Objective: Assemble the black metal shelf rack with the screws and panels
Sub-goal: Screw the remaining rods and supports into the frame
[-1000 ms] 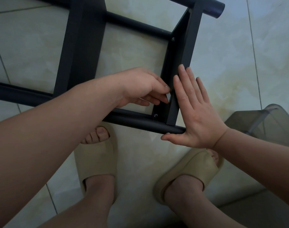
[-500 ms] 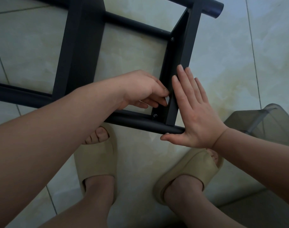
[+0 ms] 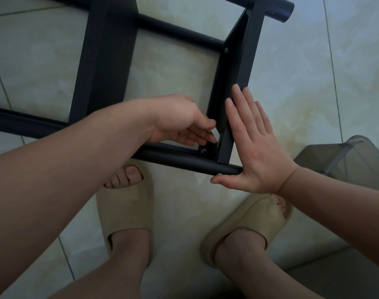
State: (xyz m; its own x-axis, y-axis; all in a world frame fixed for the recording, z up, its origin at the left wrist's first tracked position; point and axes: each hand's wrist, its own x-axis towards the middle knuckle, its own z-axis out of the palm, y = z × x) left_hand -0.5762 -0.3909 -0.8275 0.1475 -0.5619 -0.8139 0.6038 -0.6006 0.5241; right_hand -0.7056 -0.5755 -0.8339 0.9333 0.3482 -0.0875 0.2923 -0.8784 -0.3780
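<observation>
Rack point(image 3: 106, 61) lies on the floor point(image 3: 313, 61), just beyond the slippers point(image 3: 123, 210). Its painted metal looks rigid and smooth, and probably light enough to shift when a screw is turned, so bracing matters. Right hand point(image 3: 255, 152), flat and open, presses against the near tube point(image 3: 175, 161) end and the end panel point(image 3: 246, 50). Left hand point(image 3: 180, 124) pinches a small silver tool point(image 3: 215, 134) just above the corner screw point(image 3: 203, 150). The far tube point(image 3: 180, 31) should give a firm, round grip.

My left hand point(image 3: 180, 124) hides most of a pale piece point(image 3: 215, 133); the rack point(image 3: 106, 50) runs off the top and left edges.
</observation>
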